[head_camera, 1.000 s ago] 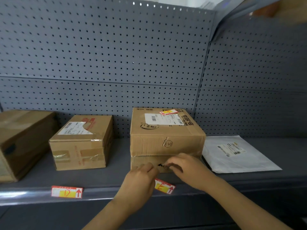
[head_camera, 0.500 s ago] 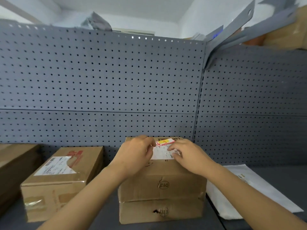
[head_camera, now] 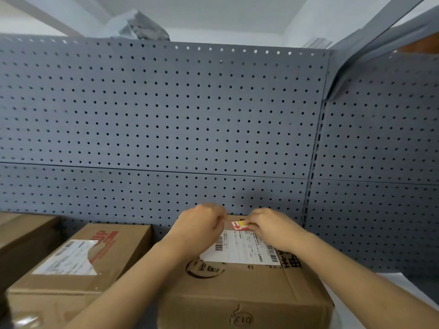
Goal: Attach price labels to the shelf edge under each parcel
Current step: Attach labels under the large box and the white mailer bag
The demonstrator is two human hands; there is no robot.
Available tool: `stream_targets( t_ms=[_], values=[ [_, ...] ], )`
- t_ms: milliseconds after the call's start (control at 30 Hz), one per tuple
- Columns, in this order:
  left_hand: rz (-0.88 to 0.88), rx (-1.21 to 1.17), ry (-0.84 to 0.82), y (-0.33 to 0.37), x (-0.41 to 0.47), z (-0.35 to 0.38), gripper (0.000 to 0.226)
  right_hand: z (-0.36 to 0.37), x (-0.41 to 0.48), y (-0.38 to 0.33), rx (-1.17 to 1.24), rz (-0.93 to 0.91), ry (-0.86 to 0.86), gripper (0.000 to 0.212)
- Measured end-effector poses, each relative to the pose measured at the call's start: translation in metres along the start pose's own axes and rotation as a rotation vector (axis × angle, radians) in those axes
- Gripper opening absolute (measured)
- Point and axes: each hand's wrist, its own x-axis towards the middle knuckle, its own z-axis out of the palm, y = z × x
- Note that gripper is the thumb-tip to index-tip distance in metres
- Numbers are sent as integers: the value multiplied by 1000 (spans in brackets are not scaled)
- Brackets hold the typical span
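A cardboard parcel (head_camera: pixel 244 290) marked 013 stands in the lower middle, with a white shipping slip (head_camera: pixel 240 250) on its top. At the back edge of its top lies a red, white and yellow price label (head_camera: pixel 238 225) with an arrow. My right hand (head_camera: pixel 273 227) pinches the label's right end. My left hand (head_camera: pixel 200 225) rests on the parcel just left of the label, fingers curled, its tips near the label's left end. The shelf edge is out of view.
A second cardboard parcel (head_camera: pixel 78 262) with a white slip sits to the left, and a third box (head_camera: pixel 23 231) at the far left. A white mailer (head_camera: pixel 408 288) shows at the lower right. Grey pegboard (head_camera: pixel 166 119) backs the shelf.
My hands rose from the shelf edge to the top of the parcel and closed in on the label there. The view tilted up and moved closer, so the shelf edge dropped out.
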Motion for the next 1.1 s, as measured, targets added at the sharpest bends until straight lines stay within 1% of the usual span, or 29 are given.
stream_targets(
  t_ms=[67, 133, 267, 367, 467, 633, 700, 867, 1000, 1100],
  values=[
    [4, -8, -8, -2, 2, 0, 22, 2, 1, 1, -45, -22, -13, 28],
    [14, -16, -23, -2, 1, -1, 21, 3, 1, 2, -100, -52, 18, 25],
    [39, -31, -30, -3, 1, -6, 21, -3, -5, 1, -59, -47, 196, 21],
    [40, -34, -35, -1, 1, -8, 20, -9, -19, 1, -15, 70, 270, 21],
    [45, -39, -40, 4, 2, -5, 21, -14, -35, 1, 28, 165, 256, 22],
    [122, -77, -27, 24, 3, -2, 22, -27, -71, -4, 232, 315, 288, 20],
    [155, -99, -12, 35, 3, 0, 21, -31, -88, -3, 332, 420, 329, 19],
    [229, -147, -2, 73, -3, 5, 20, -47, -134, 6, 574, 681, 444, 13],
    [275, -153, 7, 111, -13, 11, 18, -58, -181, 14, 721, 810, 484, 7],
    [269, -176, 21, 142, -23, 18, 20, -64, -214, 16, 800, 857, 508, 18]
  ],
)
